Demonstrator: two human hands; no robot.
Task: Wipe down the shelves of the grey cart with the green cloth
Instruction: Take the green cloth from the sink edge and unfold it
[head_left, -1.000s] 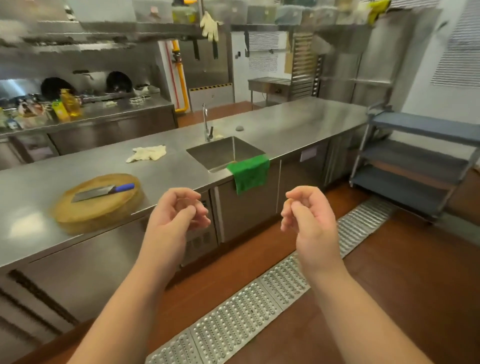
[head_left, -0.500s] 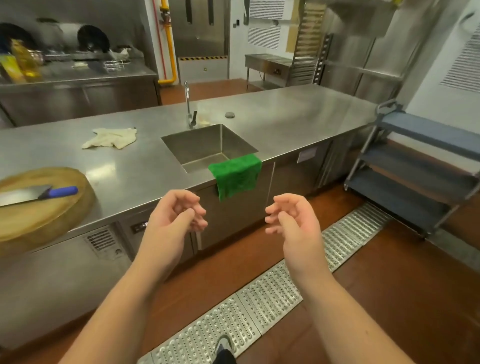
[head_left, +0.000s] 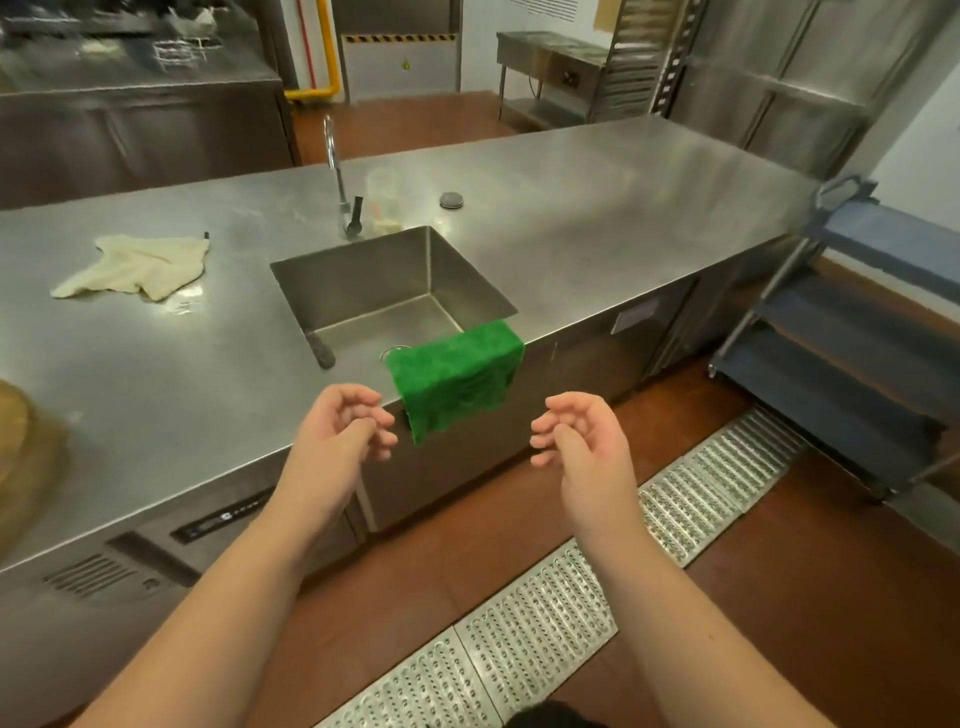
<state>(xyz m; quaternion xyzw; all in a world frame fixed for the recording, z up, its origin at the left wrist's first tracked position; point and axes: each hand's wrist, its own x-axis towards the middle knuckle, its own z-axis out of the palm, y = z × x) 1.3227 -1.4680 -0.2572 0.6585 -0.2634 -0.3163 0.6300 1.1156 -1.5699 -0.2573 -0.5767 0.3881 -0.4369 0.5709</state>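
Observation:
A green cloth (head_left: 457, 376) hangs over the front rim of the steel sink (head_left: 363, 275), draped down the counter's front. My left hand (head_left: 337, 431) hovers just left of the cloth, fingers curled and apart, holding nothing. My right hand (head_left: 584, 441) is raised just right of the cloth, also loosely curled and holding nothing. Neither hand touches the cloth. The grey cart (head_left: 852, 332) with its three shelves stands at the right, past the counter's end.
A long steel counter (head_left: 597, 223) runs across the view. On it lie a cream rag (head_left: 135, 265) and a tap (head_left: 335, 171) behind the sink. A metal floor grate (head_left: 545, 618) runs along the red-brown floor. A wooden board edge (head_left: 15, 436) shows far left.
The view has come closer to the sink and cloth. Both hands have stayed raised and loosely curled, now flanking the green cloth. The board with the knife has slid out to the left.

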